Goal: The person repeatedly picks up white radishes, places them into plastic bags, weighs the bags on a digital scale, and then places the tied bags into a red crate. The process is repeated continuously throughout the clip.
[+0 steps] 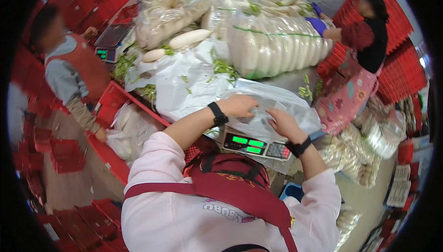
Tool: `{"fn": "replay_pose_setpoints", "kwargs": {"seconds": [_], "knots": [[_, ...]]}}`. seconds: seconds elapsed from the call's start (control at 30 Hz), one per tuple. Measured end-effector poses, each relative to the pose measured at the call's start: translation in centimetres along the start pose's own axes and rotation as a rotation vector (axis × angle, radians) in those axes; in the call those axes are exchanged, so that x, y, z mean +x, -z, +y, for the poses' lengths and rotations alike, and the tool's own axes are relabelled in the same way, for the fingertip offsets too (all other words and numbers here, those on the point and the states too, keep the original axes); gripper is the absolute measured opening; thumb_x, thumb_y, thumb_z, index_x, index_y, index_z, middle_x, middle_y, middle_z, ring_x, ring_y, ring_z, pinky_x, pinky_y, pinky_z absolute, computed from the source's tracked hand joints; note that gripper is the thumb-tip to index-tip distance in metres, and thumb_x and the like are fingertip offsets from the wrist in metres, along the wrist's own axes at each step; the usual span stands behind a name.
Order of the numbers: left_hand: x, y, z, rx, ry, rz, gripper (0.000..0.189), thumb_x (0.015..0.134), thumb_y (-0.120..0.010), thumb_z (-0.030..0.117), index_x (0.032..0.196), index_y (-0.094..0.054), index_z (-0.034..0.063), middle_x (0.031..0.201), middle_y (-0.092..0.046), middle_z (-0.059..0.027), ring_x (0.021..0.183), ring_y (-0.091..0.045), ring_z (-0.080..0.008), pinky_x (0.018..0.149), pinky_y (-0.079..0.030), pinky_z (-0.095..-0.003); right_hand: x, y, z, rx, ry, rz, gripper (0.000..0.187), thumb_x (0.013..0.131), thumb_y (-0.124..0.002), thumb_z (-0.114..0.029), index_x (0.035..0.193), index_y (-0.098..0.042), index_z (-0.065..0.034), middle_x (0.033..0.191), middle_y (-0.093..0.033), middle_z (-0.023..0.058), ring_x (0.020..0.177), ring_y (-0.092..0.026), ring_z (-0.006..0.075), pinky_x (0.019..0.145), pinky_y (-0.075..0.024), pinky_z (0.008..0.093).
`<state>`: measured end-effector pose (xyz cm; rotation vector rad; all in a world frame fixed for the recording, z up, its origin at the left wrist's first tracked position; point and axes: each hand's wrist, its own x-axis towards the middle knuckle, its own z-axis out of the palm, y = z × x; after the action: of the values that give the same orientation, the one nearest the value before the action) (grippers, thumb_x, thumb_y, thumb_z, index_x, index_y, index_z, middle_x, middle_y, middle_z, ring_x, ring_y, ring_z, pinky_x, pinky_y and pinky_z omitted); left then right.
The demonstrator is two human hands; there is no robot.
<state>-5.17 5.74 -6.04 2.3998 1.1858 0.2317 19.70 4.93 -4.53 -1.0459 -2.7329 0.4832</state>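
Observation:
A clear plastic bag (301,108) lies spread and crumpled over the digital scale (254,146), whose green display faces me. My left hand (240,106) is at the bag's left part, fingers curled downward. Over the bag's near right part is my right hand (285,122), its thumb and forefinger pointing inward. Whether either hand pinches the film is not clear. Just beyond, a large clear bag of white radishes (277,51) lies on its side, packed in a row. White plastic sheeting (187,72) with green leaf scraps covers the table to the left.
Loose radishes (193,38) and another filled bag (169,20) are heaped behind. At left, a person (78,68) reaches to a red crate (104,155) holding bagged radishes. A person in purple gloves (367,44) touches the large bag. Filled bags (349,144) lie at right.

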Motion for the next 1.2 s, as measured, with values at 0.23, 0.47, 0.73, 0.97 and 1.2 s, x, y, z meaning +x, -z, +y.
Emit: {"fn": "replay_pose_setpoints", "kwargs": {"seconds": [0.23,0.47,0.73,0.97,1.2], "knots": [[-2.9,2.5,1.1,-0.450,-0.197,0.197,0.031,0.084,-0.063,0.023,0.107,-0.063,0.0023,0.099,-0.067,-0.0140,0.092,-0.064,-0.0285,0.081,-0.050,-0.0368,-2.1,2.1,-6.6,0.269,-0.060,0.153,0.029,0.083,-0.063,-0.013,0.110,-0.060,-0.0064,0.107,-0.063,0.0148,0.096,-0.061,0.0324,0.080,-0.0498,0.0371],[-6.4,7.3,-11.9,-0.515,0.527,0.768,0.034,0.083,-0.067,0.023,0.107,-0.061,0.0006,0.094,-0.066,-0.0156,0.090,-0.064,-0.0246,0.077,-0.050,-0.0355,-4.7,3.6,-10.8,0.460,-0.385,0.402,0.020,0.085,-0.060,0.001,0.105,-0.063,-0.0003,0.092,-0.067,0.0099,0.080,-0.065,0.0148,0.070,-0.0499,0.0241],[-2.8,10.5,-29.8,0.311,0.701,0.638,0.070,0.072,-0.073,0.026,0.127,-0.042,-0.0049,0.132,-0.043,-0.0252,0.124,-0.041,-0.0376,0.102,-0.036,-0.0456,-3.7,2.0,-13.6,0.400,-0.386,0.387,0.019,0.081,-0.061,0.001,0.100,-0.064,-0.0014,0.099,-0.066,0.0162,0.084,-0.066,0.0276,0.073,-0.0520,0.0314],[0.1,10.7,-31.6,0.628,0.830,0.450,0.034,0.079,-0.056,0.016,0.113,-0.056,0.0098,0.104,-0.054,-0.0084,0.109,-0.048,-0.0285,0.094,-0.035,-0.0570,-3.6,2.3,-15.4,0.380,-0.466,0.427,0.019,0.081,-0.064,0.001,0.101,-0.065,-0.0002,0.097,-0.066,0.0147,0.084,-0.066,0.0226,0.072,-0.0528,0.0289],[-4.0,13.5,-23.8,-0.070,0.471,0.928,0.065,0.058,-0.079,0.019,0.115,-0.051,0.0059,0.112,-0.055,-0.0161,0.107,-0.052,-0.0328,0.095,-0.040,-0.0493,-2.7,2.5,-15.2,0.378,-0.397,0.336,0.025,0.080,-0.066,-0.002,0.105,-0.063,-0.0007,0.100,-0.066,0.0146,0.088,-0.066,0.0242,0.077,-0.0518,0.0312]]}}
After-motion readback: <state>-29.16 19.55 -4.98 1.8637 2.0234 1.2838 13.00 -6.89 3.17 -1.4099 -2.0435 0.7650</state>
